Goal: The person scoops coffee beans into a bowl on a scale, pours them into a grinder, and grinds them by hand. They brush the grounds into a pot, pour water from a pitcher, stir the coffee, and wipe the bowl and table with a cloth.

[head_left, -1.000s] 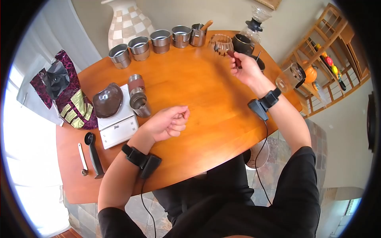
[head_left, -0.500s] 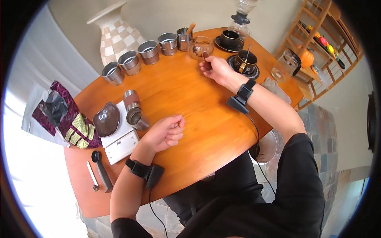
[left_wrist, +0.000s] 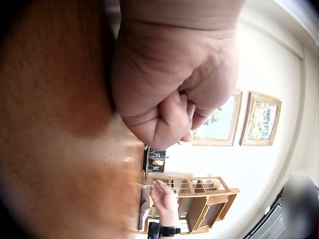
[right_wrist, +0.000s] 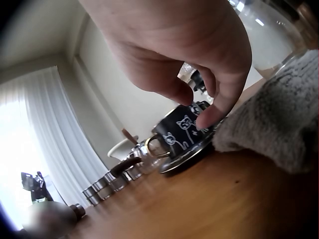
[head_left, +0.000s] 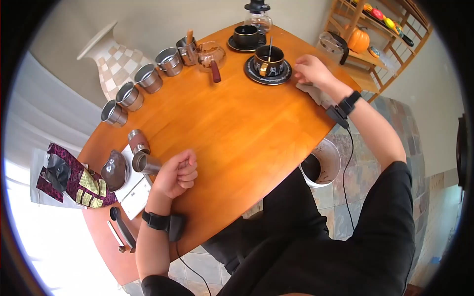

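My right hand [head_left: 314,73] hovers by the right side of the table, fingers relaxed and holding nothing. Right below it lies a crumpled grey cloth [right_wrist: 274,122]. Beside the fingers stands a black cup [head_left: 274,67] with cat drawings, a gold handle and a spoon, on a black saucer [head_left: 252,74]. A glass server [head_left: 210,53] sits farther left, its dark red-brown handle [head_left: 215,73] pointing toward me. My left hand [head_left: 176,175], loosely curled and holding nothing, rests close to a metal grinder cup [head_left: 143,162] at the near left.
Several steel cups [head_left: 148,78] line the back edge. A second black cup [head_left: 246,35] stands beside the glass dripper set [head_left: 258,20]. At left are a white scale [head_left: 136,198], dark dish [head_left: 113,171], coffee bag [head_left: 91,190] and black scoop [head_left: 123,232]. A bucket [head_left: 331,163] stands below.
My right hand has let go of the glass server's handle and moved right, over the grey cloth. The left hand stays by the grinder. The head view has turned rightward.
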Demonstrator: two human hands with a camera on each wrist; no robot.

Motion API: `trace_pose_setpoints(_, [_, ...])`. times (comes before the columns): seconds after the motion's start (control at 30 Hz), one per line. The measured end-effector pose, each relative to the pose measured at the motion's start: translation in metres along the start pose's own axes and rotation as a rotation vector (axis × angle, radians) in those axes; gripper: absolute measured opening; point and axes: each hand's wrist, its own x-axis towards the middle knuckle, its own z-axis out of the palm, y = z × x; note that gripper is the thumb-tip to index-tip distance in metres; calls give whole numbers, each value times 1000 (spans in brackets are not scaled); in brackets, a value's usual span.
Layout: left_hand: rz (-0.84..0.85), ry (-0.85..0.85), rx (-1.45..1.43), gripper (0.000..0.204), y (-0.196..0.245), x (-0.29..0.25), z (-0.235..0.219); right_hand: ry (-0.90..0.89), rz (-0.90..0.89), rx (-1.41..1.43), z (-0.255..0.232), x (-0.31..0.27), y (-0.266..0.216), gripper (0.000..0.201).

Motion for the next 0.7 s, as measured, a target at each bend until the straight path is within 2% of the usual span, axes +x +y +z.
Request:
trace_pose_setpoints(0.07, [5, -6, -8, 25, -2, 0, -2, -14, 47, -102, -1, 7, 1, 31])
trace_pose_setpoints(0.13, [23, -11, -20, 25, -1, 0, -3, -16, 64, -86, 0, 15, 1, 29])
trace_pose_setpoints(0.2, [32, -9, -29, 25, -2, -1, -3, -143, 226, 108, -3, 23, -2, 25])
trace_pose_setpoints(0.23, [34, -7, -33, 25, -3, -1, -3, -148, 226, 106, -4, 30, 0, 25])
trace_pose_setpoints(0.3, [39, -17, -38, 25, -2, -1, -3, -196, 342, 261, -8, 45, 12, 20])
trace_pose_setpoints(0.43, [41, -36, -33, 25, -2, -1, -3, -246, 388, 342, -10, 50, 15, 18])
trace_pose_setpoints(0.53, [47, -46, -17, 24, -2, 0, -2, -237, 414, 328, -2, 43, 9, 15])
trace_pose_setpoints(0.7, [39, -37, 1, 25, -1, -1, 0, -194, 441, 478, 12, 38, 6, 12])
